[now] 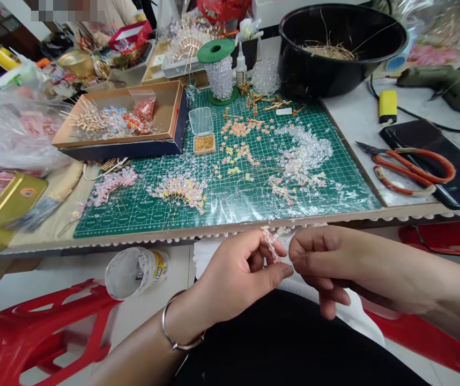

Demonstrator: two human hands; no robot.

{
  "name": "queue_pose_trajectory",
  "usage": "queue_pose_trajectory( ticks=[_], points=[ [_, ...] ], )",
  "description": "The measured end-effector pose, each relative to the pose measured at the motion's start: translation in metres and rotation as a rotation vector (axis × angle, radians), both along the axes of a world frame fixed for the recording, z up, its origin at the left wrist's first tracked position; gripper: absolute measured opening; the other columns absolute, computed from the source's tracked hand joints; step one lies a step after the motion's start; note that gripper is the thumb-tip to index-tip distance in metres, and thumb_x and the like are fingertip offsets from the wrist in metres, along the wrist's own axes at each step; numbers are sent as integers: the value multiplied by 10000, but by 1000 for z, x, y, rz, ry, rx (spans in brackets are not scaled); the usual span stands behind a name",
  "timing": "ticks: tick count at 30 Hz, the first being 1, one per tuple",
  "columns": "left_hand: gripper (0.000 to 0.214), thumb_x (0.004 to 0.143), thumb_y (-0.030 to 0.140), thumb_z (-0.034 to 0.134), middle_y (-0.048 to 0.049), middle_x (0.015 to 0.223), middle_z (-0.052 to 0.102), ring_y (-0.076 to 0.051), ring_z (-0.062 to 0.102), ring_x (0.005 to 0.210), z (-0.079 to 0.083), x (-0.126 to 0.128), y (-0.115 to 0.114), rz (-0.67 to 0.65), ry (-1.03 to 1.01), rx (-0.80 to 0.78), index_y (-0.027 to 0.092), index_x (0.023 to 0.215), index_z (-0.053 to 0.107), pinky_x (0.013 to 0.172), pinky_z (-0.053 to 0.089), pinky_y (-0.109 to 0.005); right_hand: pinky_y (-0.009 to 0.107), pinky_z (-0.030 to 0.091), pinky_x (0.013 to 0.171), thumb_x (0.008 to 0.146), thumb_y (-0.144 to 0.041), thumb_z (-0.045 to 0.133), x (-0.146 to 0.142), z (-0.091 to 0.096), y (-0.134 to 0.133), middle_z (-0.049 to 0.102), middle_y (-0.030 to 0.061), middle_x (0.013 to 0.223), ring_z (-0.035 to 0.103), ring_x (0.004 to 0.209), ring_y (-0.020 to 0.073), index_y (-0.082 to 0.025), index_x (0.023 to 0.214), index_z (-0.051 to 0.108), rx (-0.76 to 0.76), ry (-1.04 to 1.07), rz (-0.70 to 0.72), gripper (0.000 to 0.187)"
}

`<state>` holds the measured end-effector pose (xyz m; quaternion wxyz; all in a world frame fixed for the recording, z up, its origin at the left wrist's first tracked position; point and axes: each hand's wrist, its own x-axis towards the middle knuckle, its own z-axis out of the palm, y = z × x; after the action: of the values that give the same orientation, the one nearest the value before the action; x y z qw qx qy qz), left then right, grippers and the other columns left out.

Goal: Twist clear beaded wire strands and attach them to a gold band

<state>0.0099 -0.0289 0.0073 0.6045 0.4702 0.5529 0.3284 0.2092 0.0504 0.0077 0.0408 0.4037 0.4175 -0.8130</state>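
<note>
In front of the table edge, my left hand [234, 276] pinches a small beaded spray [271, 244] with clear and pale pink beads. Close to its right, my right hand [330, 257] is closed in a pinch; whatever is between its fingertips is too fine to make out. Beyond both hands lies a green cutting mat [230, 206] under a clear film. On it rest a finished-looking beaded comb [179, 190], a pinker beaded piece [113, 185], a pile of clear beads [304, 150] and small peach flower beads [238, 127].
Red-handled cutters [415, 166] lie across a dark phone [447, 155] at the right, near a glue gun [447, 86]. A black basin [334, 69], bead-chain spool [220, 72] and open box [121, 142] stand behind. Red stools [53, 332] flank me; another person is at the far left.
</note>
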Motion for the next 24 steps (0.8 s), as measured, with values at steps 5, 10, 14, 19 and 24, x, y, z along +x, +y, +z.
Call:
queue_pose_trajectory(
  ticks=[5,10,14,19,24],
  points=[
    [265,937,293,681,37,725,588,-77,449,545,-3,-3,-5,-49,150,287,196,1184,683,580,400,-229,237,537,536,755,-243,673,2,-3,-3,497,-83,540,503,419,65,-193,663,583,-38,1,-4,138],
    [151,946,199,642,-11,746,693,-118,612,627,-5,-6,1,-141,197,379,198,1056,745,657,472,-252,272,568,579,748,-243,680,0,0,-1,566,-70,569,498,404,59,-189,686,613,-59,-31,-1,105],
    [133,867,100,638,-2,708,713,-142,646,705,-7,-4,4,-101,182,448,192,919,717,719,490,-269,275,568,592,756,-274,718,-3,1,1,593,-59,568,557,435,80,-189,673,613,-51,-55,-25,159],
    [89,848,102,645,12,689,661,-119,585,665,-6,-3,4,-49,144,355,185,824,668,625,433,-241,277,571,631,752,-404,824,-4,5,3,619,-48,589,609,493,100,-184,703,648,-73,-37,-70,286],
    [96,851,157,715,35,702,615,-71,484,591,-6,-6,6,27,-182,-3,173,843,621,559,389,-208,254,566,660,804,-430,826,5,6,8,698,-7,681,705,603,138,-179,842,726,-92,48,-91,273]
  ],
)
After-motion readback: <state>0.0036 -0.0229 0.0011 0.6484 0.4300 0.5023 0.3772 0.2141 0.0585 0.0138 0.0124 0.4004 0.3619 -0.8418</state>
